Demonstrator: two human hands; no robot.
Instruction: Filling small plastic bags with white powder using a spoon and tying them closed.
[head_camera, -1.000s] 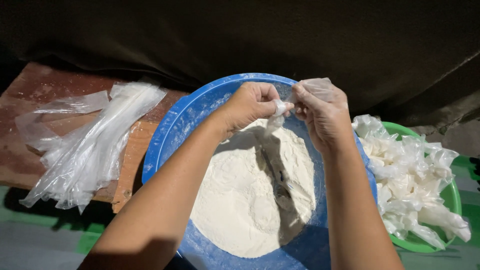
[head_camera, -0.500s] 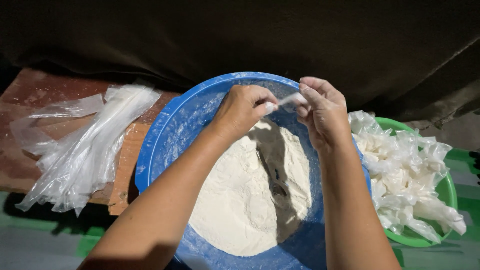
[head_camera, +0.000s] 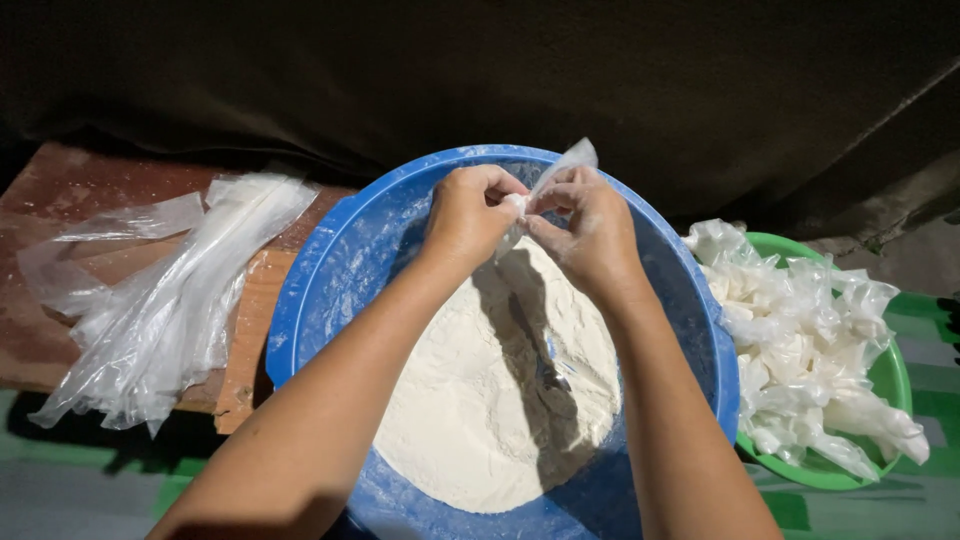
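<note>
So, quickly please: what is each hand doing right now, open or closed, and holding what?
Left hand: closed, fingers pinching the small clear plastic bag.
Right hand: closed, fingers pinching the same bag, above the blue basin of flour.

Home food-packing spot, flour basin (head_camera: 320, 270), bagged portions (head_camera: 800, 350)

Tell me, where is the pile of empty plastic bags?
In the head view, the empty plastic bags lie at the left on the wooden table, just beside the blue basin of flour.

Worn wooden board (head_camera: 70, 200), heap of clear plastic bags (head_camera: 165, 310) lying on it
</note>
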